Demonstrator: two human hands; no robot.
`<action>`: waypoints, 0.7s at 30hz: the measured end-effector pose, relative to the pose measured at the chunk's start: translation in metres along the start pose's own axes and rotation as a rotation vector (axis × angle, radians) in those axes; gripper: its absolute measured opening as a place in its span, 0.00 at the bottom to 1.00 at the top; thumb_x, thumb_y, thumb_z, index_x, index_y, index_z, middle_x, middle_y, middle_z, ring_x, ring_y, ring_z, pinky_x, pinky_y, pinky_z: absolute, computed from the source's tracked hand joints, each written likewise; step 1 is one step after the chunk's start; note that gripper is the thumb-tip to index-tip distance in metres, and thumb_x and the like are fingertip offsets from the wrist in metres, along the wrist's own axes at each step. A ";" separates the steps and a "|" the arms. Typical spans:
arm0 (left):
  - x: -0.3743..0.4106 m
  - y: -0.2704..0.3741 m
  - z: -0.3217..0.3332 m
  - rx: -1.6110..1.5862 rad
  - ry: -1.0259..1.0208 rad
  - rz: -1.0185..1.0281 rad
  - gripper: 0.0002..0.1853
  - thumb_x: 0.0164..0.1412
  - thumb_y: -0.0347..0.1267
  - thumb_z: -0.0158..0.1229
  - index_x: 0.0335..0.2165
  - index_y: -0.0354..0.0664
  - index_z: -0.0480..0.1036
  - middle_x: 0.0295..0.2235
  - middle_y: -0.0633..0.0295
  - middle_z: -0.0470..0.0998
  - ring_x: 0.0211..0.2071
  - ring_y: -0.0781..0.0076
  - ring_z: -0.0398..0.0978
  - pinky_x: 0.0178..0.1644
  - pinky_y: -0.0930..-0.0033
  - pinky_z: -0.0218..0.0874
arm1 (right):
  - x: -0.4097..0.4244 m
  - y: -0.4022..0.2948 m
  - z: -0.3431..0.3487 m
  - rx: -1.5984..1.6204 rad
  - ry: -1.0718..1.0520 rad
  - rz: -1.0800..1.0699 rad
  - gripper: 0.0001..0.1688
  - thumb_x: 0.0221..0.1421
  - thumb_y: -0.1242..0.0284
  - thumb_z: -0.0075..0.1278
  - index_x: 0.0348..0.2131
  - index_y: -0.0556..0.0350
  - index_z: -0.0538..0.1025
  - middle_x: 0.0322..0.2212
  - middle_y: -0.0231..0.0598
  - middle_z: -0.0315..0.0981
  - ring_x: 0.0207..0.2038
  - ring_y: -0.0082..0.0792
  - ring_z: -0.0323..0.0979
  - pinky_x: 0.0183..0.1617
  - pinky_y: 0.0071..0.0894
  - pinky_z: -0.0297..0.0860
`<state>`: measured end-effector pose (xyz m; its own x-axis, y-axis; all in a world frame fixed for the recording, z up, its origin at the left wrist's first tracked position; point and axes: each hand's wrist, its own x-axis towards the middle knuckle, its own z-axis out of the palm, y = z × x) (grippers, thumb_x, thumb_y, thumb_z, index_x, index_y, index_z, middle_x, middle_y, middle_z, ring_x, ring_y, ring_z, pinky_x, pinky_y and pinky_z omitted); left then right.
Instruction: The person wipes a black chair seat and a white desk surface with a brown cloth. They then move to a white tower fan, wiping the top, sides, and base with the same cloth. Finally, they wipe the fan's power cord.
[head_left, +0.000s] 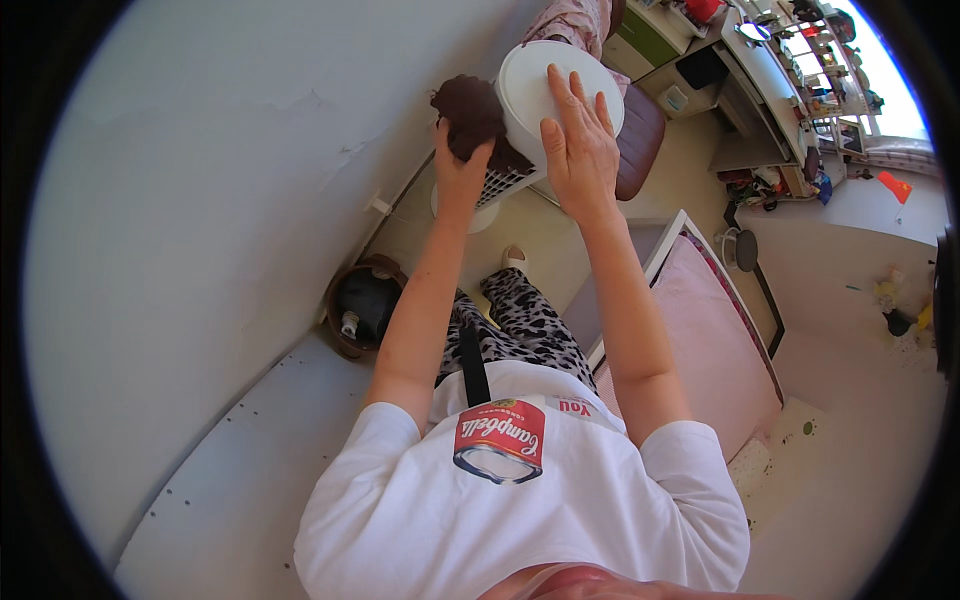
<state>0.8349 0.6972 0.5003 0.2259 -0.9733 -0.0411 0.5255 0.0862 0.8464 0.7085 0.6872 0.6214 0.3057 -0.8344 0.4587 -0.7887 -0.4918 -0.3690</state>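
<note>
A white tower-shaped appliance (523, 90) with a round, flat top stands before me, near the wall. Dark grille mesh (499, 185) shows on its side, and part of a round white base (486, 219) is visible lower down. My left hand (461, 169) grips a bunched dark brown cloth (470, 109) against the appliance's left side. Some of that cloth hangs over the upper edge of the grille. On the round top my right hand (581, 154) lies palm down with its fingers apart. The cloth hides much of the appliance's side.
The white wall (247, 150) runs close on the left, with a plug in a socket (379, 204). A brown padded seat (641, 142) stands behind the appliance. Below are a brown pot with a black lid (365, 304) and a pink-covered bed (705, 315). A cluttered desk (765, 82) is far right.
</note>
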 end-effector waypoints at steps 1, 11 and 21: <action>0.004 -0.005 -0.009 -0.001 -0.007 -0.023 0.33 0.55 0.30 0.62 0.57 0.33 0.59 0.53 0.56 0.65 0.53 0.66 0.65 0.57 0.67 0.58 | 0.001 -0.002 0.003 -0.042 -0.001 -0.018 0.32 0.66 0.53 0.35 0.60 0.51 0.64 0.56 0.46 0.66 0.62 0.50 0.57 0.67 0.54 0.46; 0.033 0.028 0.006 0.000 0.078 0.061 0.31 0.57 0.44 0.63 0.50 0.31 0.70 0.46 0.55 0.74 0.48 0.67 0.70 0.53 0.70 0.60 | -0.013 -0.011 0.008 -0.123 -0.019 -0.086 0.37 0.65 0.46 0.28 0.60 0.50 0.65 0.56 0.46 0.66 0.62 0.49 0.59 0.67 0.53 0.47; 0.036 -0.001 0.005 -0.062 0.213 -0.053 0.26 0.56 0.43 0.64 0.42 0.29 0.74 0.38 0.58 0.76 0.40 0.71 0.72 0.47 0.71 0.63 | -0.030 -0.010 -0.010 0.613 -0.004 0.165 0.39 0.68 0.46 0.23 0.57 0.59 0.64 0.50 0.45 0.73 0.57 0.44 0.67 0.64 0.45 0.54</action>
<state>0.8381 0.6607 0.5005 0.3610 -0.9106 -0.2014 0.5889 0.0551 0.8064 0.7025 0.7195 0.6195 0.2088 -0.9119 0.3535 -0.3770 -0.4085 -0.8312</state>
